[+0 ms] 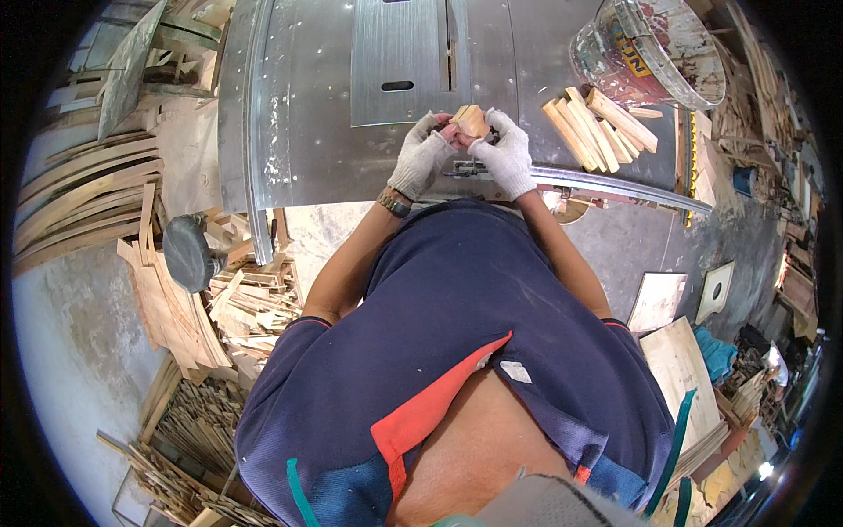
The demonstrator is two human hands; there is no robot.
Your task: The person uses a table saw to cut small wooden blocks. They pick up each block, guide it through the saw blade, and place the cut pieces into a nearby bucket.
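Note:
Both my hands, in white knit gloves with bare fingertips, meet over the front of a grey metal saw table (307, 167). Between them is a small block of pale wood (470, 120), seen nearly end-on. My left hand (423, 158) has its fingers closed on the block's left side. On the other side, my right hand (505, 154) grips it with thumb and fingers. Just beyond the block lies the table's metal insert plate (395, 70), with a narrow slot (451, 48) at its right. Whether a blade stands in the slot I cannot make out.
Several cut wood sticks (601, 132) lie on the table's right, beside a paint-stained bucket (645, 53). A metal rail (615, 181) runs along the front edge. Scrap wood (255, 299) and a dark round-topped object (189, 253) are at left; boards (680, 378) lean at lower right.

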